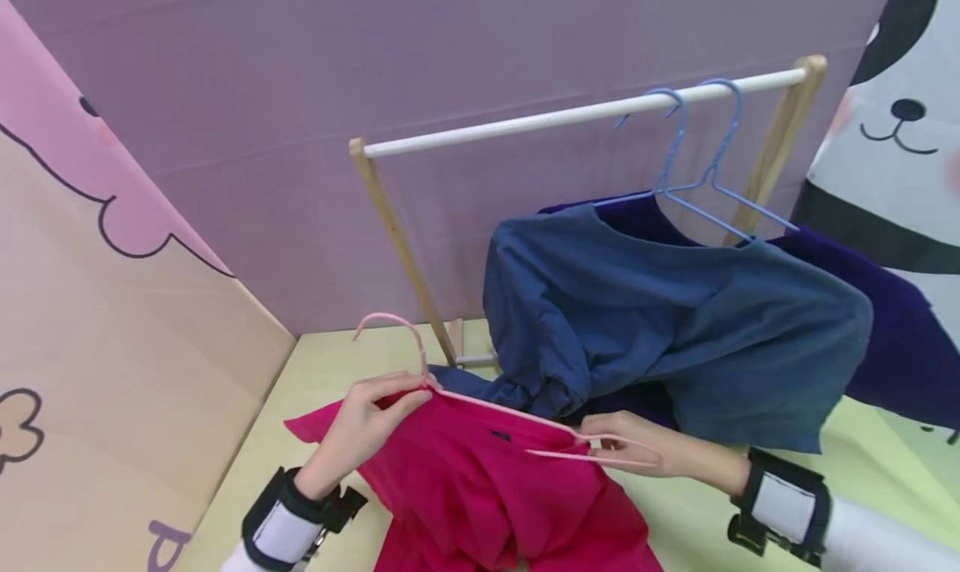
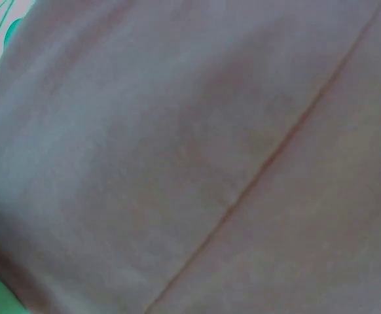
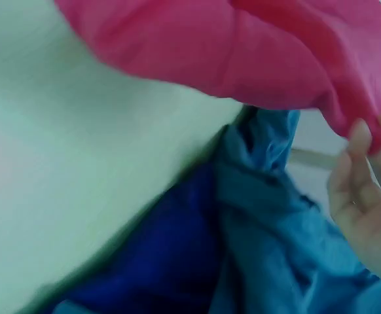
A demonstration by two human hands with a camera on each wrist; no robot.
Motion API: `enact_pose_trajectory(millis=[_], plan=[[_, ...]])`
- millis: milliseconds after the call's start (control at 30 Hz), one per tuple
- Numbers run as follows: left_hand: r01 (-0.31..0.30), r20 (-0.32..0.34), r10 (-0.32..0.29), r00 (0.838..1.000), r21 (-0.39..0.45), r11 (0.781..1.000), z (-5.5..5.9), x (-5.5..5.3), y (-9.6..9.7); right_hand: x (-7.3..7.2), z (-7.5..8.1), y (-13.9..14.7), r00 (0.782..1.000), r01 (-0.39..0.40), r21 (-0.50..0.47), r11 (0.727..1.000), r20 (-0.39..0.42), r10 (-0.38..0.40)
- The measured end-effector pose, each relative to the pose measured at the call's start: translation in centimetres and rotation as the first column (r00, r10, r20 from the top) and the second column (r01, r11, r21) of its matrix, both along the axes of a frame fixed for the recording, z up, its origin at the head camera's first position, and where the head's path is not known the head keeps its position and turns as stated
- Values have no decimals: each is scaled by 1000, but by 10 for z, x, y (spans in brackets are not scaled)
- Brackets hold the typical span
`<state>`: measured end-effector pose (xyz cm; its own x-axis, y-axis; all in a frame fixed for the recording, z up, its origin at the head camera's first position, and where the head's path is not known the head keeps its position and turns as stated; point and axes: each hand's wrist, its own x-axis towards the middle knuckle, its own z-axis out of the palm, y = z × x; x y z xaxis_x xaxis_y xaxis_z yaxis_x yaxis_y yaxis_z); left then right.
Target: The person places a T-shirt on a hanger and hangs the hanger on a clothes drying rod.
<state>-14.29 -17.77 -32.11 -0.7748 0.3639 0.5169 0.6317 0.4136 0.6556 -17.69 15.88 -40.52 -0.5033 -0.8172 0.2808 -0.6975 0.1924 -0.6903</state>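
A bright pink-red shirt (image 1: 487,484) hangs in folds below a pink hanger (image 1: 510,410), whose hook points up and left. My left hand (image 1: 367,418) pinches the hanger and the shirt's neckline just under the hook. My right hand (image 1: 637,444) is at the hanger's right arm, which sticks out of the neck opening across the fingers. In the right wrist view, the right hand's (image 3: 367,203) fingertips pinch the edge of the shirt (image 3: 275,65). Close fabric with a seam (image 2: 243,196) fills the left wrist view, hiding the left hand's fingers.
Behind the hands stands a rack with a white rail (image 1: 525,123) and wooden posts (image 1: 401,247). A grey-blue shirt (image 1: 675,305) and a dark navy garment (image 1: 900,338) hang from blue hangers (image 1: 678,134) at its right. All stands on a pale yellow tabletop (image 1: 330,363).
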Motion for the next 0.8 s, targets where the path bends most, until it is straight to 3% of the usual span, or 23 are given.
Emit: enact_pose_trajectory(millis=[133,200,267,367,433,500,600,733,800], plan=[[-69,-21,70,997,57,996,-5,2,-2,4,0,19,978,207,-28,978,-37,-208],[-86,-13,87,996,81,993,-7,2,-2,5,0,29,936,318,-36,947,-148,-320],[-99,10,98,995,93,991,-10,1,-2,5,2,37,863,401,-74,913,-304,-403],[-119,65,113,991,96,988,-15,-1,-3,4,6,46,717,465,-159,871,-509,-476],[-136,84,129,988,77,988,-19,-2,-4,4,11,51,673,459,-184,869,-566,-476],[-147,98,141,985,59,987,-21,-3,-5,6,18,53,661,448,-191,873,-586,-468],[-167,102,162,981,42,985,-23,-3,-4,10,29,53,661,436,-194,879,-594,-459],[-180,78,176,981,51,982,-21,-2,1,18,45,47,689,417,-201,886,-567,-452],[-181,49,178,983,59,982,-20,0,6,22,50,42,722,410,-207,888,-521,-455]])
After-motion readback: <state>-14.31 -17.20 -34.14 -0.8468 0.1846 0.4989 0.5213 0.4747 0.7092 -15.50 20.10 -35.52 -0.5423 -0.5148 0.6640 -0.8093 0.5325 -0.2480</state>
